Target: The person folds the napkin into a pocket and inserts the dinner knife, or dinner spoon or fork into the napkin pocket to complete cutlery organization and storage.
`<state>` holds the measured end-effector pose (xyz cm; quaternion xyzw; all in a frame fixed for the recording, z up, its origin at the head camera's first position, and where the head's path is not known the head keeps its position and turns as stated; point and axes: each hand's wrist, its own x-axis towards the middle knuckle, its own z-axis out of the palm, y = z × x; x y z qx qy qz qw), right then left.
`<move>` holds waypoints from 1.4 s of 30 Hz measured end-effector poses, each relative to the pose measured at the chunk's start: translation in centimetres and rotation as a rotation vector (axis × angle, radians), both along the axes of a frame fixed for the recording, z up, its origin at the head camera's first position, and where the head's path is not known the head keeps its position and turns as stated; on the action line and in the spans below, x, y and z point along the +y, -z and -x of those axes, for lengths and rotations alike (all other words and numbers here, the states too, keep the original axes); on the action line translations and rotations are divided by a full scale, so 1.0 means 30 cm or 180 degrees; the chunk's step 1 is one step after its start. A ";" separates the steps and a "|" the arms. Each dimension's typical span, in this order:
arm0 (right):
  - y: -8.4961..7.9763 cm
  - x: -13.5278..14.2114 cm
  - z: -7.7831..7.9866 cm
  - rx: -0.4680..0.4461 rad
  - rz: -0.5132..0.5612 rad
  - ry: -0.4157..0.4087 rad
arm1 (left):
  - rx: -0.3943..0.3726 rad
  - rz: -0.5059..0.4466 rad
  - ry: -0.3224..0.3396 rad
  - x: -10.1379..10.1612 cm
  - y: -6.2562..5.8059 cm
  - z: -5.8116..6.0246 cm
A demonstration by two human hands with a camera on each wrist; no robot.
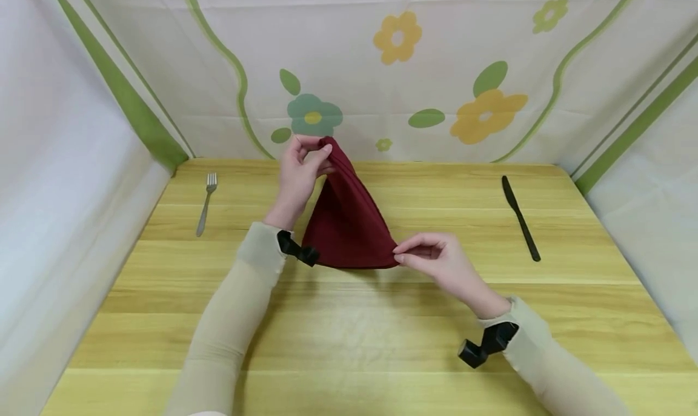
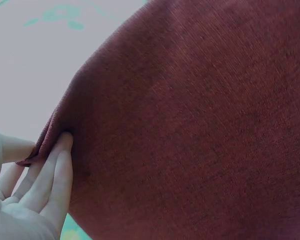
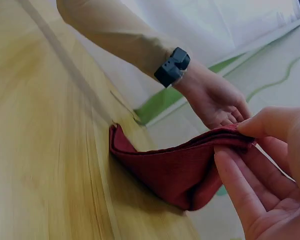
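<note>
A dark red folded cloth napkin (image 1: 349, 228) is held up over the middle of the table in a triangular shape. My left hand (image 1: 300, 174) pinches its raised upper corner between thumb and fingers. At the lower right corner, my right hand (image 1: 438, 264) pinches the edge with thumb and forefinger. The napkin (image 2: 190, 125) fills most of the left wrist view, its edge gathered in the left fingers. Several stacked layers of the napkin (image 3: 165, 167) show along its edge in the right wrist view.
A silver fork (image 1: 206, 204) lies on the left of the wooden table (image 1: 349, 343), tines pointing away. Over on the right is a black knife (image 1: 520, 218). Behind the table hangs a white curtain (image 1: 338, 40) with flowers, and pale fabric continues down both sides.
</note>
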<state>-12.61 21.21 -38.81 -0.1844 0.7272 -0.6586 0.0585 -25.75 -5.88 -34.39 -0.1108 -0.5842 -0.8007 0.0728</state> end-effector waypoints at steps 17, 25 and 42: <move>0.085 0.235 0.005 -0.0319 -0.0642 0.0540 | -0.0119 0.0465 0.0056 0.208 0.125 0.026; 0.134 0.293 0.009 -0.0496 -0.0860 0.0643 | -0.0042 0.0776 0.0925 0.264 0.171 0.049; 0.119 0.348 0.016 -0.0175 -0.1981 0.0921 | 0.0518 0.2881 0.1353 0.047 0.199 -0.080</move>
